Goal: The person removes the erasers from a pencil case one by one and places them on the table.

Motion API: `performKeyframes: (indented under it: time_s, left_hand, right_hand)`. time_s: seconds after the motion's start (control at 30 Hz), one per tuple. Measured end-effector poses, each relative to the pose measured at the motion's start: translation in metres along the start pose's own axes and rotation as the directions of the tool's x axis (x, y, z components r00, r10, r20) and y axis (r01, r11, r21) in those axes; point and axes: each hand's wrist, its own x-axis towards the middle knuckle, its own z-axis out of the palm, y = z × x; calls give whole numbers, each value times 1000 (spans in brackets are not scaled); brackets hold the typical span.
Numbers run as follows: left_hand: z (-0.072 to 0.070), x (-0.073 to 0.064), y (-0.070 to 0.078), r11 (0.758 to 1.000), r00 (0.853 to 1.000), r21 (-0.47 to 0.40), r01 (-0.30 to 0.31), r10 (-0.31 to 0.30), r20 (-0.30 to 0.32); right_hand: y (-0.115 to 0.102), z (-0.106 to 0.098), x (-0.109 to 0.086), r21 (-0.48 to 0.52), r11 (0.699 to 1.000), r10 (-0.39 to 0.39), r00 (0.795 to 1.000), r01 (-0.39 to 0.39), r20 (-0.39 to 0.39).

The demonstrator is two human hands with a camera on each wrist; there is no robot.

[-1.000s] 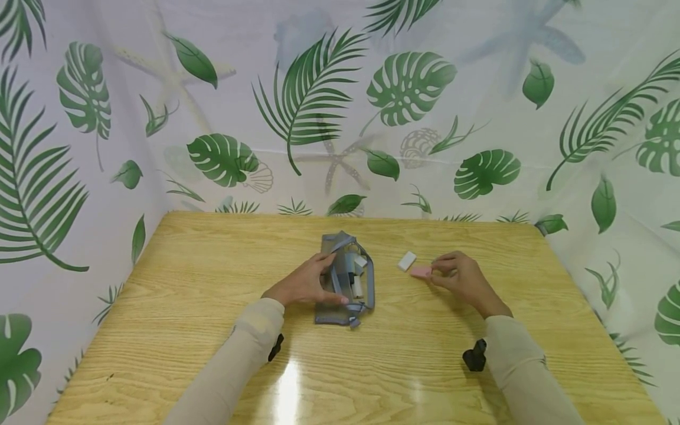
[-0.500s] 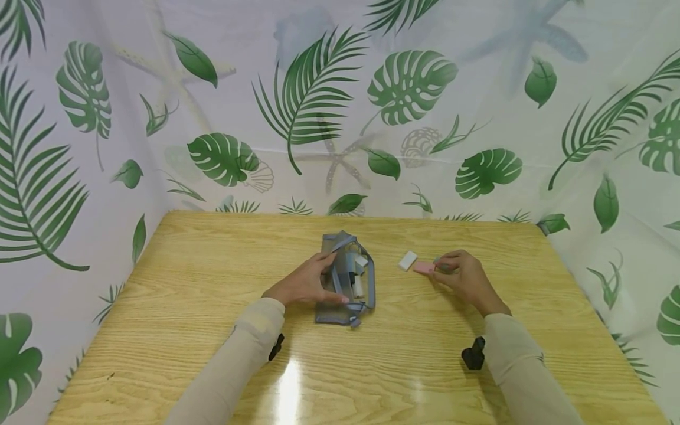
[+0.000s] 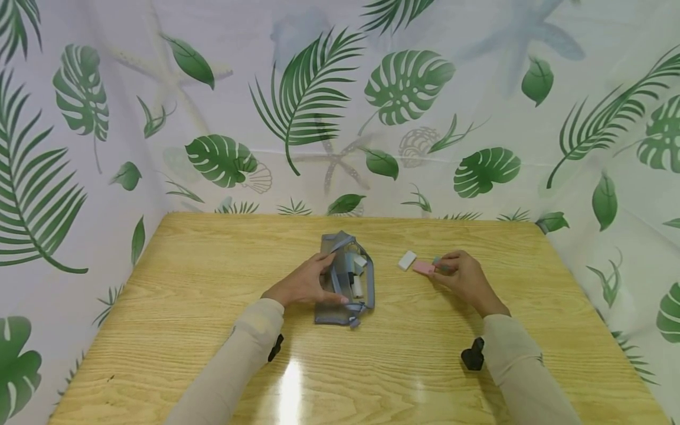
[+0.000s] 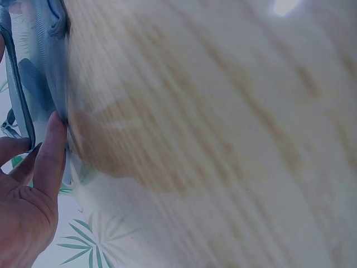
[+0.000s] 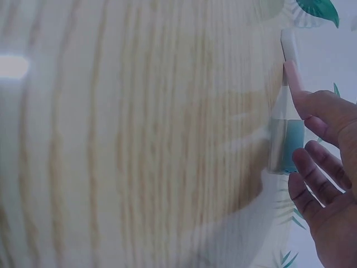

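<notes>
My left hand point(image 3: 305, 280) grips the unzipped grey-blue mesh pouch point(image 3: 330, 316), its thumb and fingers spread along the mouth. Inside the pouch lie a white block point(image 3: 360, 261) and a white-and-black stick-shaped item point(image 3: 357, 286). To the right of it, my right hand point(image 3: 462, 274) has a small teal block point(image 3: 437, 261), eraser-like, between thumb and fingers, low over the table. The thumb tip reaches the end of a flat pink eraser point(image 3: 423, 267). Beside the pink one lies a white eraser point(image 3: 407, 260). In the right wrist view the teal block point(image 5: 294, 145) shows beneath the curled fingers.
The wooden table point(image 3: 212, 254) carries everything and meets a leaf-print cloth point(image 3: 319, 177) at the back. Black wrist devices point(image 3: 473, 354) hang below both sleeves.
The pink eraser has shifted slightly right and turned against the white one. The teal block, hidden at first, now shows between my right fingers. My left hand and the pouch stay put.
</notes>
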Motion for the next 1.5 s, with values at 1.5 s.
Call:
performKeyframes:
  time_s: [1.5]
  left_hand:
    - [0, 0, -2, 1000, 1000, -30, 1, -1, -5]
  right_hand:
    - [1, 3, 4, -53, 998, 44, 998, -42, 36]
